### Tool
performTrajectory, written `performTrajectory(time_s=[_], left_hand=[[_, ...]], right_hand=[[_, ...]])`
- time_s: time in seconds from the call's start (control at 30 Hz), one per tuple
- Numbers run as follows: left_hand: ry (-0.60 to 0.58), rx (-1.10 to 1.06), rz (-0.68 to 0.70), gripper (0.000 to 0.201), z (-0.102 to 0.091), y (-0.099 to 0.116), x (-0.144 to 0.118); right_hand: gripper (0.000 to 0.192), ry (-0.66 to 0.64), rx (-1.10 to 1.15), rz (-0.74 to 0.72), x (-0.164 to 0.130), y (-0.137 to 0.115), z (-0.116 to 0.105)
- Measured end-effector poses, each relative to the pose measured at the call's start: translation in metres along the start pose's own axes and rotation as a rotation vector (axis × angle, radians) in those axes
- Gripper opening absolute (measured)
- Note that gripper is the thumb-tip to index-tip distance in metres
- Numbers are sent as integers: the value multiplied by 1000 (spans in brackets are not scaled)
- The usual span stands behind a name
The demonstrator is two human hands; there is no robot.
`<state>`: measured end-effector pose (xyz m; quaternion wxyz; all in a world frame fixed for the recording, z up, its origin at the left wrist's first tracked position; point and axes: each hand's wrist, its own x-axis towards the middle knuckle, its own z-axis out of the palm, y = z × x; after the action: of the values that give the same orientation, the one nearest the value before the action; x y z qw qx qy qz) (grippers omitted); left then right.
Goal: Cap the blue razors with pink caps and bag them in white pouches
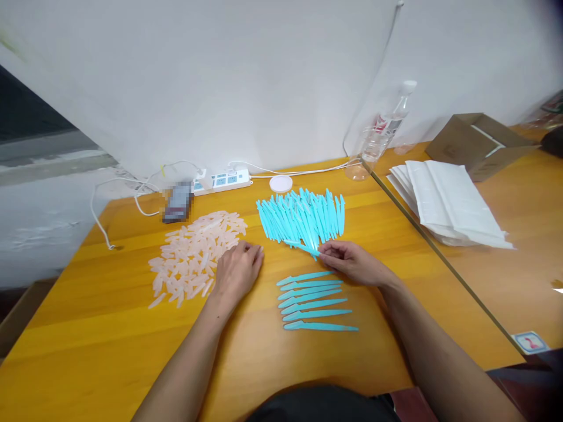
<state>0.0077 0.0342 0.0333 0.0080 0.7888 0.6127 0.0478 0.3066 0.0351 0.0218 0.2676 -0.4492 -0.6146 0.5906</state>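
Observation:
My right hand pinches the handle end of a turquoise eyebrow razor, at the near edge of a heap of the same razors. Below it, several razors lie in a spaced row, blade ends to the left. My left hand rests at the right edge of a spread of pale pink, translucent blade caps. Its fingers are curled downward and together. The fingertips face away from me, so whatever they may hold is hidden.
Along the wall are a power strip with white cables, a blurred dark device and a round white disc. To the right stand a plastic bottle, white padded envelopes and an open cardboard box. A seam divides the tables.

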Motion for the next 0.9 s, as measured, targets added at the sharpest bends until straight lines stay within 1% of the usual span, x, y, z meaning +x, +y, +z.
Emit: performTrajectory(time_s=[0.07,0.1,0.2,0.27,0.33,0.4,0.43,0.53,0.67,0.83,0.9], left_hand=[[-9,-106,-9,31,0,0,2],[-4,-194,-17,31,1,-1,2],[-9,-598,-77,33,3,-3,-5],[-57,-901,-144,39,6,-2,-12],[-103,-1172,-234,41,9,1,-18],[-108,-1381,-343,44,10,4,-21],[-97,-1450,-394,46,10,5,-21],[-56,-1532,-481,50,8,5,-20],[-46,-1554,-509,50,8,11,-20],[-140,-1612,-489,47,14,29,-21],[-187,-1588,-447,44,11,33,-21]], right_hand=[[40,-10,-18,-5,-2,1,0],[39,-22,-26,-9,-2,1,0],[39,-64,-44,-8,-4,1,0],[40,-81,-44,2,-3,1,0],[40,-102,-33,15,-3,2,2],[40,-108,-21,28,-2,3,4],[41,-106,-17,35,-2,4,4],[41,-89,-9,40,-2,4,4],[41,-80,-7,26,-2,5,2],[42,-90,5,48,0,7,5],[42,-93,5,53,-2,4,6]])
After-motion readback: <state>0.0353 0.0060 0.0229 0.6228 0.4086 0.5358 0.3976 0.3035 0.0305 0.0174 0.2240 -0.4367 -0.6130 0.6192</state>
